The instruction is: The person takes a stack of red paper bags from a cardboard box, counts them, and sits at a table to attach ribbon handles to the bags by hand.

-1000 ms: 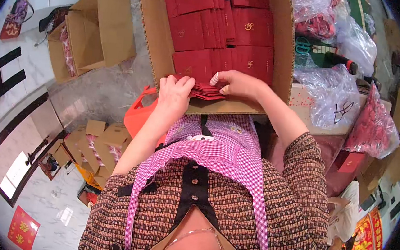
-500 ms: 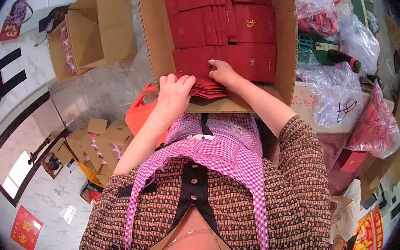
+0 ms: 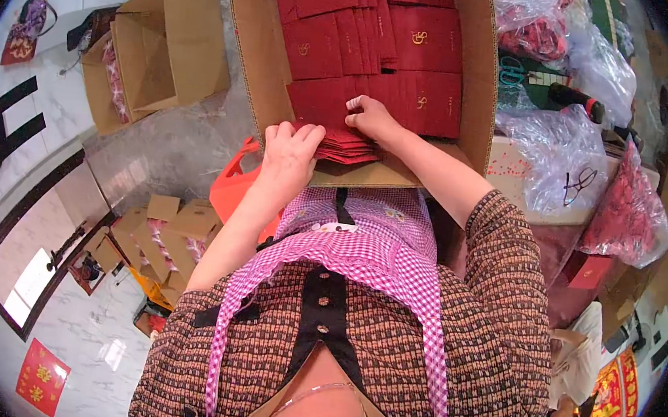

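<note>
An open cardboard box (image 3: 261,59) in front of me is packed with flat dark-red printed pouches (image 3: 428,38), standing in rows with gold lettering. At its near end lies a loose stack of red pouches (image 3: 349,148), their edges fanned out. My left hand (image 3: 291,151) is curled over the left end of this stack, beside the box's near-left corner. Bent fingers of my right hand (image 3: 373,121) rest against the top of the stack, pinched together; something white is around one finger. What lies between those fingertips is hidden.
An orange-red plastic container (image 3: 234,188) stands left of the box. Another open carton (image 3: 152,58) is on the floor further left. At the right, a table carries clear plastic bags (image 3: 564,161) and a dark bottle (image 3: 575,101). A person (image 3: 579,357) is at lower right.
My right hand has drawn its outstretched finger in, and its fingers are now bent together. The left hand stays almost where it was on the stack.
</note>
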### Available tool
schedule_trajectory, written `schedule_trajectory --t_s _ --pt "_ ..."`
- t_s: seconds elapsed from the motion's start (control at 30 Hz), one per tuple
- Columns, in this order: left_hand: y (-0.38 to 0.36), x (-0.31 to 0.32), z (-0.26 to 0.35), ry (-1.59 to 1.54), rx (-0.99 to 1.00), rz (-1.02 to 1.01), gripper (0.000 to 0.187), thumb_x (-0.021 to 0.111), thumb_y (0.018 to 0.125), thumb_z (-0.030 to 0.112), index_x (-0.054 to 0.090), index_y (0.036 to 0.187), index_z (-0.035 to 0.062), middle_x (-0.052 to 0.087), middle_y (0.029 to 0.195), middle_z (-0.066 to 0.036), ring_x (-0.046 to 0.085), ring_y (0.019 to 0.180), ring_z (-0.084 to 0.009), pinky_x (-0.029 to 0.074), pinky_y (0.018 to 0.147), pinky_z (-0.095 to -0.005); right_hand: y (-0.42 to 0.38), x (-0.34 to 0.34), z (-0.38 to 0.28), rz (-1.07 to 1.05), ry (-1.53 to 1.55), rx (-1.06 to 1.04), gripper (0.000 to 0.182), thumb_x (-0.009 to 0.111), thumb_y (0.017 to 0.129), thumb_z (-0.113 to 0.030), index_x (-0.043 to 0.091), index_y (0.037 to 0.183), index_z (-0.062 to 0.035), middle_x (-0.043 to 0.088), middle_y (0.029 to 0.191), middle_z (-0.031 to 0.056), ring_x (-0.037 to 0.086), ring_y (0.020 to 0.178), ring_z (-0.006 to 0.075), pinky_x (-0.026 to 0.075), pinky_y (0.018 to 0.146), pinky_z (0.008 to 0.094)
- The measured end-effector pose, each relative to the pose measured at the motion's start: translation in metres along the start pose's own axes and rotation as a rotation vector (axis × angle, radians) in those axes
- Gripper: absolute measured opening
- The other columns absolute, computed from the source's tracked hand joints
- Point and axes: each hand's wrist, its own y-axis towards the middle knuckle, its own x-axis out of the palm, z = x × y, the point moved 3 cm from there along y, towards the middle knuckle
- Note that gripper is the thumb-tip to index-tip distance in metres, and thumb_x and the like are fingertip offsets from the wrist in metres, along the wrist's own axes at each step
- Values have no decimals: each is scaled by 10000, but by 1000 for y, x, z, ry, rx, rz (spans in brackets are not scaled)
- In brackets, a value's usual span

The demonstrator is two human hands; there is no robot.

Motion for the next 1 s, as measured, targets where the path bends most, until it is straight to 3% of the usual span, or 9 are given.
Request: schedule_trajectory --t_s 0.13,0.23,0.4,0.5,0.67,0.9,1.0 --pt "0 0 0 -2 1 -25 446 672 670 54 575 1104 93 628 1073 -52 536 899 -273 389 819 -407 6 3 3 98 104 -12 357 739 695 -123 609 1001 9 654 977 138 612 902 214 484 807 322" --pt "0 0 0 -6 -4 -24 447 676 668 54 575 1101 90 627 1076 -53 535 900 -275 389 821 -408 12 3 5 211 165 -68 372 759 692 -119 586 997 5 646 926 126 607 863 196 488 779 313" --pt "0 1 0 -2 -7 0 430 675 669 47 577 1085 97 637 1064 -49 537 880 -277 392 818 -409 14 4 6 210 155 -102 425 775 694 -115 566 1047 0 628 864 101 599 798 175 491 725 297" --pt "0 0 1 -24 -16 -23 442 680 664 43 575 1091 95 635 1075 -51 538 885 -275 391 822 -408 18 6 8 193 140 -172 468 764 703 -132 570 1106 6 640 898 129 612 818 201 494 752 307" --pt "-1 3 1 -20 -15 -20 457 685 658 46 571 1099 91 633 1079 -51 537 886 -271 390 826 -406 24 12 15 242 -83 -248 559 736 726 -205 575 1213 15 642 1041 234 625 972 360 477 899 392" --pt "0 4 0 -23 0 -42 449 662 668 37 573 1106 76 620 1078 -65 529 904 -279 385 822 -413 21 12 6 255 -266 -237 585 748 712 -213 570 1205 49 641 1030 244 602 1025 378 451 952 399" --pt "0 4 0 -24 -1 -35 455 672 661 43 575 1105 75 620 1084 -66 530 907 -278 385 825 -413 20 11 1 230 -71 -198 571 767 699 -223 591 1172 44 641 1055 239 615 1003 369 465 923 388"
